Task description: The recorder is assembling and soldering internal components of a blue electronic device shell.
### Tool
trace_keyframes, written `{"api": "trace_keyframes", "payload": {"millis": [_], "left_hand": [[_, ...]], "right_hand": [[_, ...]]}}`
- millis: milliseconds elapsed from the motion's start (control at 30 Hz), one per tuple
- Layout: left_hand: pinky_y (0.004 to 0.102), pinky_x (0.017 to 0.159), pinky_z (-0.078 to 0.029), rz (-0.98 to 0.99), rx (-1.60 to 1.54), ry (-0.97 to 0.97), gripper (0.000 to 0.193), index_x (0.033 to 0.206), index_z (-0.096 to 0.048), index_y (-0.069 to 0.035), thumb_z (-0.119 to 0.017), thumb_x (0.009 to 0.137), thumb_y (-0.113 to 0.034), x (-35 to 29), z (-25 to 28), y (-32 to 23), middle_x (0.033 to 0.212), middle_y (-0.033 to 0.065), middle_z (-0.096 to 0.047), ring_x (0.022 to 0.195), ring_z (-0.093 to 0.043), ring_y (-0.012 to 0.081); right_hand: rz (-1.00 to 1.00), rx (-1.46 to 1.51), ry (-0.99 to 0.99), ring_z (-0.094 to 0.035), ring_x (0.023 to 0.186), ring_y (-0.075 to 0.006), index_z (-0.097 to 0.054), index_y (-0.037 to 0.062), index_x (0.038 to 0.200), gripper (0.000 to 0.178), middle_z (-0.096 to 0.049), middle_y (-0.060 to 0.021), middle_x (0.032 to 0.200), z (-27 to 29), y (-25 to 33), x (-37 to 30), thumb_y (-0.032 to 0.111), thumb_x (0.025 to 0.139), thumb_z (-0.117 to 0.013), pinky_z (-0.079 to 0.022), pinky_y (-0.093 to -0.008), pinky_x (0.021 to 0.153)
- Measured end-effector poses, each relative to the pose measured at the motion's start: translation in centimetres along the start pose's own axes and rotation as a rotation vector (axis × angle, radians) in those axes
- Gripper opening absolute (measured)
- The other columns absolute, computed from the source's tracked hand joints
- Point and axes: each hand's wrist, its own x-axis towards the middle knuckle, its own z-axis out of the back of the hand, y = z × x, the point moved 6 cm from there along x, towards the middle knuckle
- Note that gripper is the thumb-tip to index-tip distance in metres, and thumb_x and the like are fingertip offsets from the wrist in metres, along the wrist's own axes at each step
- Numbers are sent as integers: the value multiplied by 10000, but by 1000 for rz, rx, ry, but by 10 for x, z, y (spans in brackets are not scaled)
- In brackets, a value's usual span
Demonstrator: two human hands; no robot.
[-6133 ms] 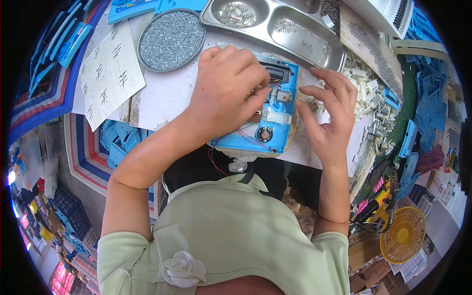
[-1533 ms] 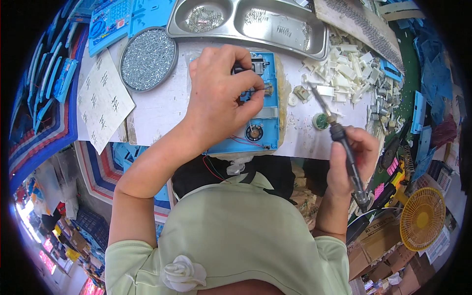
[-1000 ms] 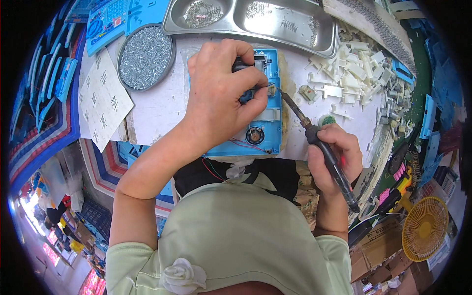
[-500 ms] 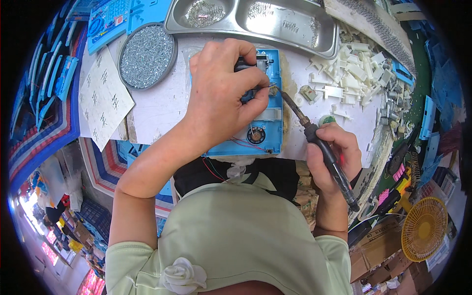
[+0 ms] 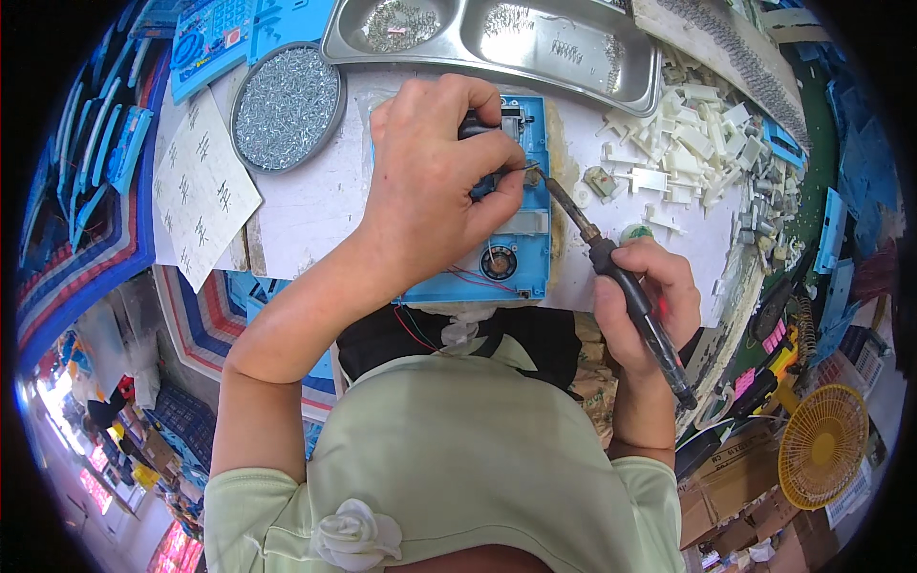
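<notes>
My right hand is closed around the black handle of a soldering iron. The iron's tip points up and left, reaching a small metal part by my left fingertips. My left hand lies over an open blue plastic casing, fingers curled and pinching. A dark rounded piece shows between its fingers, mostly covered. What the thumb and forefinger pinch is too small to name. Inside the casing, a round black speaker sits near the lower edge, with thin red wires beside it.
A round dish of small metal pins stands left of the casing, beside a paper sheet. Behind is a steel compartment tray. White plastic parts lie heaped to the right. A yellow fan stands at lower right.
Almost nothing differs. Both hands and the soldering iron hold nearly the same place, with the iron's tip still by my left fingertips.
</notes>
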Motion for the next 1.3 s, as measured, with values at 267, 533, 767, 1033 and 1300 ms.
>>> {"api": "trace_keyframes", "payload": {"millis": [267, 533, 767, 1033, 1300], "left_hand": [[409, 841, -353, -2, 4, -5, 157, 816, -726, -121, -788, 672, -119, -1, 0, 1, 1052, 59, -576, 966, -516, 271], [411, 838, -353, -3, 22, -5, 148, 811, -722, -126, -783, 677, -122, -1, 0, 1, 1043, 56, -577, 966, -519, 268], [412, 836, -358, -5, 37, -13, 153, 811, -719, -131, -784, 673, -128, 0, 0, -1, 1037, 57, -579, 962, -526, 268], [415, 831, -359, -13, 44, -19, 157, 811, -717, -132, -789, 671, -138, 0, -1, -2, 1040, 61, -582, 960, -529, 268], [420, 829, -354, -17, 50, -12, 159, 817, -718, -129, -788, 675, -140, -1, -1, -2, 1040, 60, -579, 960, -529, 268]], "right_hand": [[42, -10, 0, -567, 620, -158, -635, -11, 1047, 287, -637, -91, 776, 1, 2, 1, 12, 797, -774, -426, -260, 549], [44, -30, -10, -551, 595, -166, -643, -7, 1016, 260, -623, -81, 744, -2, 0, 1, 38, 802, -784, -404, -269, 526], [116, -74, 16, -524, 555, -186, -644, 0, 1015, 270, -602, -76, 695, -3, -1, 3, 29, 788, -786, -391, -289, 517], [121, -73, 13, -514, 542, -187, -638, 4, 1021, 283, -601, -69, 685, 0, 1, 2, 21, 780, -785, -391, -303, 521], [119, -118, 47, -500, 531, -189, -643, 6, 991, 261, -591, -63, 672, -3, 5, 8, 8, 768, -778, -383, -307, 519]]}}
